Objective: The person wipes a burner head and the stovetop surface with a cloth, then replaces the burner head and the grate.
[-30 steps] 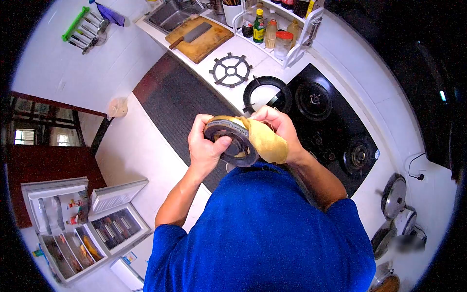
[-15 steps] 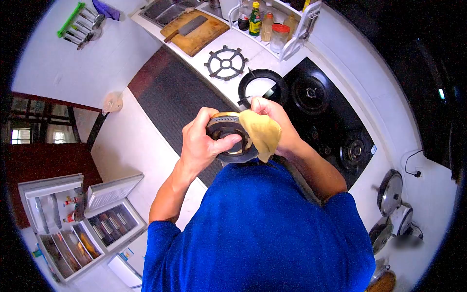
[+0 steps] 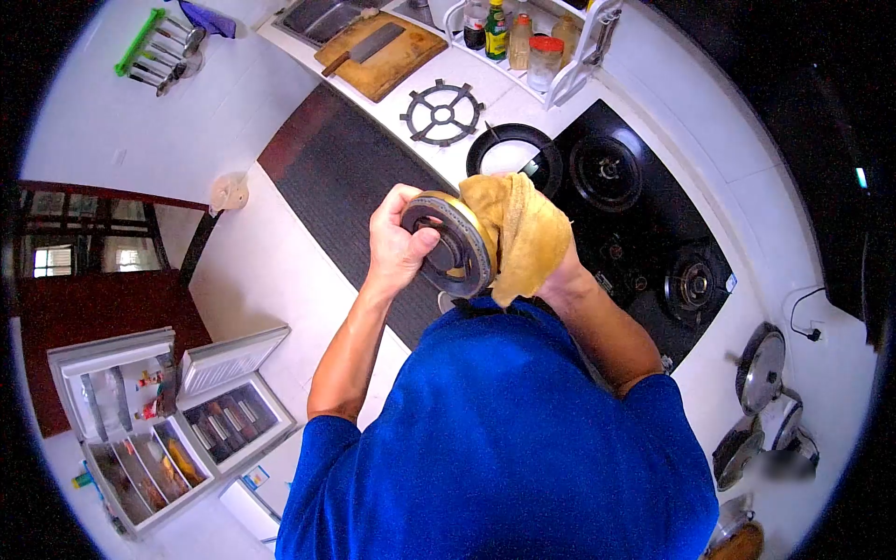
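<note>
My left hand [image 3: 397, 245] is closed round the rim of a gas burner head [image 3: 473, 254], a dark round part with a brass-coloured edge, its thumb near the central opening. It is held up in front of my chest, tilted. A yellow cloth [image 3: 534, 238] is bunched in my right hand [image 3: 563, 278] and pressed against the burner head's right side. The cloth hides most of that hand's fingers. Beyond the hands, a black round pan-like ring [image 3: 478, 165] rests on the white counter beside the black gas hob [image 3: 644, 210].
A wheel-shaped pan support [image 3: 442, 114] lies on the counter. Further left are a cutting board [image 3: 411, 63] with a cleaver [image 3: 375, 44] and a sink [image 3: 317, 17]. Bottles stand in a white rack [image 3: 571, 79]. Pans [image 3: 761, 369] hang at right; an open fridge [image 3: 233, 420] stands lower left.
The burner head has turned to a steeper tilt, showing its brass edge. The cloth has shifted right and now covers more of my right hand. The whole view has shifted slightly.
</note>
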`<state>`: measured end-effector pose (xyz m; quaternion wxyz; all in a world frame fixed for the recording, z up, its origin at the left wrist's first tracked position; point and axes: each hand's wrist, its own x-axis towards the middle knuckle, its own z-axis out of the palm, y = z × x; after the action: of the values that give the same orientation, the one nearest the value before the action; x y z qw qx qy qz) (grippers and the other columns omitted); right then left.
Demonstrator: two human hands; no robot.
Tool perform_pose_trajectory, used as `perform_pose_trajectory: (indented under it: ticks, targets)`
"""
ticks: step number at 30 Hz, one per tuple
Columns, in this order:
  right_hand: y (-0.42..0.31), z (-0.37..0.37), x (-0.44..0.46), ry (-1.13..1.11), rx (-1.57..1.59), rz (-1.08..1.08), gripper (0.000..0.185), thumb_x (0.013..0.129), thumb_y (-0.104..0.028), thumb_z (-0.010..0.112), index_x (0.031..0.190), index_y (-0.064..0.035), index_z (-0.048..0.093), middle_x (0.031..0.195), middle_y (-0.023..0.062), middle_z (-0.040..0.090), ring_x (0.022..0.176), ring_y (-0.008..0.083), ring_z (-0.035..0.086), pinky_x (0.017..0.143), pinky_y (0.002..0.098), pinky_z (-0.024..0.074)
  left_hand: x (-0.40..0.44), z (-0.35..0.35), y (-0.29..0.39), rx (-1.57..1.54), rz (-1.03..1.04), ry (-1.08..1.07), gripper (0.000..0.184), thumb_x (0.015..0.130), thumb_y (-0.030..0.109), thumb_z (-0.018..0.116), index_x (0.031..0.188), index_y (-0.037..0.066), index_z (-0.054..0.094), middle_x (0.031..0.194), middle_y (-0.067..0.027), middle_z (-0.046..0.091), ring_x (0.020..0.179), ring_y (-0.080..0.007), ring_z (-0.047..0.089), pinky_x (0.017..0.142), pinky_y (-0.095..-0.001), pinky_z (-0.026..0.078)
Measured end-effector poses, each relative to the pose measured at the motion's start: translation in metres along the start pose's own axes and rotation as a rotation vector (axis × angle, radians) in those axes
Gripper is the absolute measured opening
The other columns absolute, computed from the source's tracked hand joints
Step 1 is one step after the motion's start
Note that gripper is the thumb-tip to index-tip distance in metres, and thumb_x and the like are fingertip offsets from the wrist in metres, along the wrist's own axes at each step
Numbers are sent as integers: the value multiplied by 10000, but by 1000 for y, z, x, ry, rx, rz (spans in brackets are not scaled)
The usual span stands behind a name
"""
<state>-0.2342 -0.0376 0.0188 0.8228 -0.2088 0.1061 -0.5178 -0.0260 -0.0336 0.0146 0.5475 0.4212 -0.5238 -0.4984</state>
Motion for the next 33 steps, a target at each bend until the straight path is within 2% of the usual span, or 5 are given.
perform_pose_trajectory:
  ticks: [11,17,21,27,33]
  targets:
    - [5,3,11,26,-43,25,364,1036,-263,478,1322,-41,518,1243,88,618,1132,180,619,991,334,499,0,3,-23,-281,-91,25,706,684,601,852,1040,57,576,919,-9,661,815,-86,648,737,-248,561]
    - [3,8,12,33,-494,21,383,846,-74,779,1171,-43,578,1084,34,657,967,100,637,858,264,523,2,-7,-22,-83,-57,31,682,674,592,862,1008,55,605,920,-2,661,838,-78,632,774,-242,539]
    - [-2,2,11,-2,-593,35,375,851,-84,782,1166,-44,583,1055,33,664,930,100,646,833,263,531,0,-8,-13,-16,-67,19,685,671,594,864,1009,49,624,917,6,659,842,-72,621,788,-235,526]
    - [-11,-8,16,-2,-476,88,186,904,-86,709,1042,-62,588,959,32,683,817,93,652,727,259,548,0,-6,6,187,-134,-8,379,760,246,855,1002,38,650,894,13,638,830,-67,585,749,-244,503]
    - [-12,-12,16,46,-369,120,167,910,-68,694,1040,-62,590,954,39,681,802,99,658,699,256,555,-1,2,22,296,-124,30,358,766,222,861,978,32,644,878,5,638,819,-72,586,739,-246,504]
